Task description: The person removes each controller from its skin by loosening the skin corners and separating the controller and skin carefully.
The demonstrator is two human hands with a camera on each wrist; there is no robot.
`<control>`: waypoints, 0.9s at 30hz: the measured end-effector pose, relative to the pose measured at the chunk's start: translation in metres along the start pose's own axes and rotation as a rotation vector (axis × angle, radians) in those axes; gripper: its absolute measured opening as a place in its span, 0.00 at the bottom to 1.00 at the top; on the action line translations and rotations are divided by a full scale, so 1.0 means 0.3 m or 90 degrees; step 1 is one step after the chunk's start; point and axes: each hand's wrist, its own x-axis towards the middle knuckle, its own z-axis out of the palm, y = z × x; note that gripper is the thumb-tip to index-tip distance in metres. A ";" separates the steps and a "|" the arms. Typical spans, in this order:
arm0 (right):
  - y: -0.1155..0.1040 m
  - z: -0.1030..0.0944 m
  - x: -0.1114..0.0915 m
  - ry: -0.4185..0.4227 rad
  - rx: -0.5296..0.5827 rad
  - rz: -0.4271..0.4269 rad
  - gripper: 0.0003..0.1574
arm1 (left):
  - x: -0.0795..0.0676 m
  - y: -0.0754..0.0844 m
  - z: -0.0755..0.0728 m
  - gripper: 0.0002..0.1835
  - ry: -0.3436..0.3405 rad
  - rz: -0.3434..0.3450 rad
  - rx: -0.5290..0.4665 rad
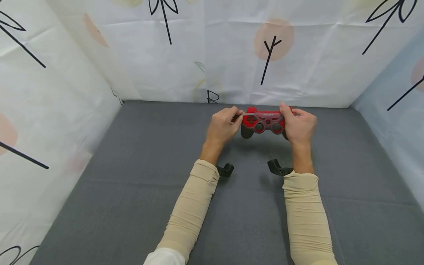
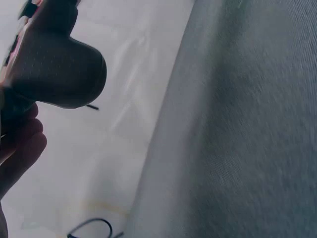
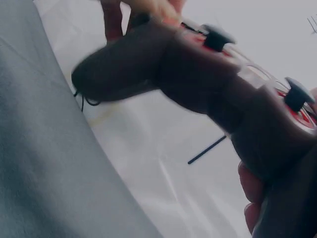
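A red game controller (image 1: 268,117) with dark grips and two thumbsticks is held above the far part of the grey table, its face towards the head view. Fingertips of my left hand (image 1: 222,125) pinch at its left end, where a thin pale edge runs along the top of the face. My right hand (image 1: 300,127) grips the right end, thumb on the front and fingers behind. In the left wrist view, a dark grip (image 2: 59,69) hangs beside curled fingers. From the right wrist, the controller's dark underside (image 3: 198,84) and a clear, shiny edge around the sticks show.
The grey cloth-covered table (image 1: 149,154) ends at a white printed curtain (image 1: 232,66) just behind the controller. More curtain stands at left and right. Dark curved wrist mounts (image 1: 279,168) jut inward from both sleeves.
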 end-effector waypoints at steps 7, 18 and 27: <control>0.017 -0.020 0.017 0.036 0.085 0.140 0.35 | 0.020 0.026 -0.001 0.03 -0.006 0.076 -0.006; 0.017 -0.024 0.006 0.043 0.045 0.180 0.31 | 0.025 0.041 -0.051 0.13 -0.276 -0.130 -0.106; -0.016 -0.026 -0.010 0.025 0.009 0.127 0.22 | 0.041 0.022 -0.094 0.19 -0.347 -0.331 -0.278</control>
